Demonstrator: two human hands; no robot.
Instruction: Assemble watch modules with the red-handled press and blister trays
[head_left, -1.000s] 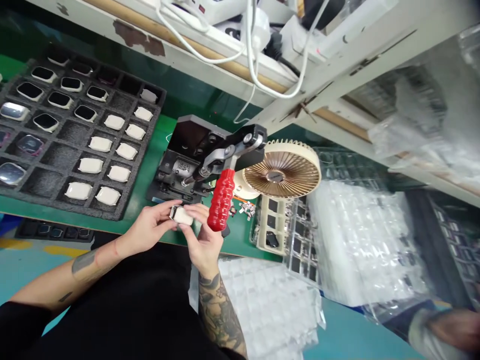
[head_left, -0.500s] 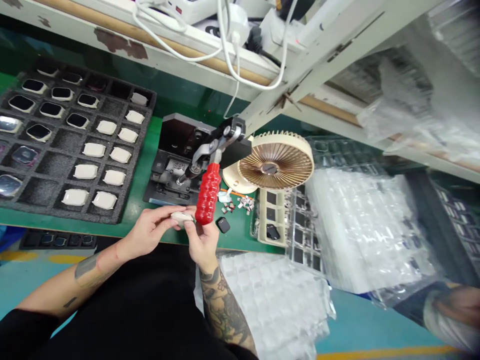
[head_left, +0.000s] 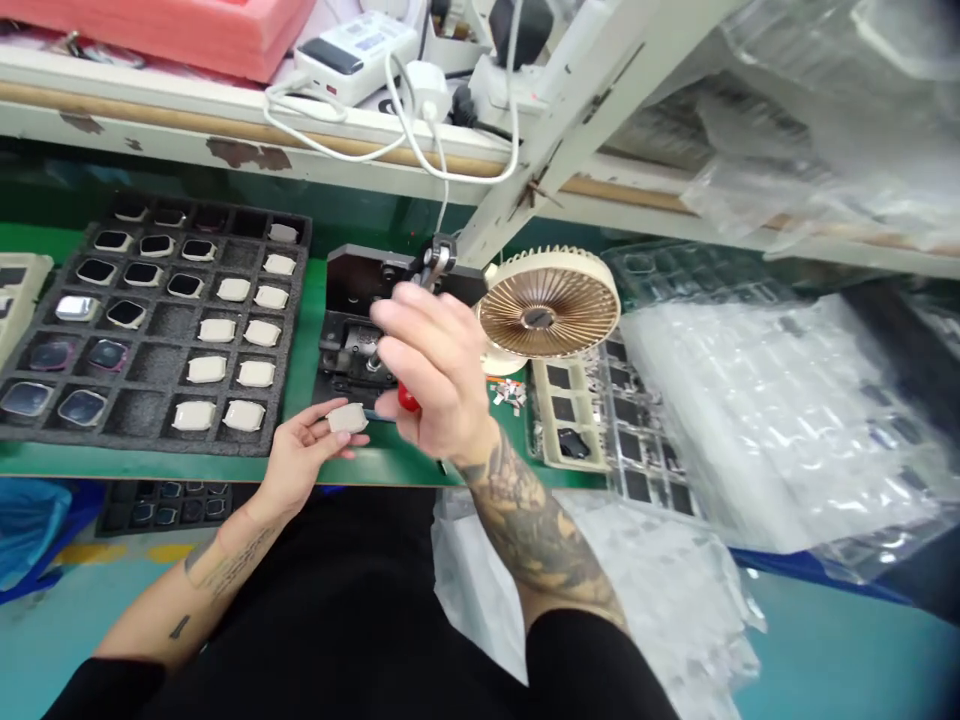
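At the front edge of the green bench top (head_left: pixel 300 468), your left hand (head_left: pixel 296 462) pinches 1 small cream watch case (head_left: pixel 346 418) between thumb and fingertips, held just in front of the black toggle press (head_left: pixel 360 330). Case is off the bench, not yet in the press. Your right hand (head_left: pixel 435 375) is raised and wrapped around the red press handle (head_left: pixel 407 400); only a sliver of red shows under the palm, so the grip looks closed on it but I can't tell how tight.

Step in hand, as I read it: loading the press, 1 hand feeding the part, the other readying the lever. Next move calls for seating the case square in the fixture under the ram, fingers clear, before the handle swings down. Fixture pocket is hidden behind your right hand, so I can't tell if it's vacant.

Toward the left edge sits a dark foam tray (head_left: pixel 161 320) with more cream cases and dark-faced ones in its pockets. A beige desk fan (head_left: pixel 551 305) stands just right of the press, clear blister trays (head_left: pixel 750 420) beyond it.
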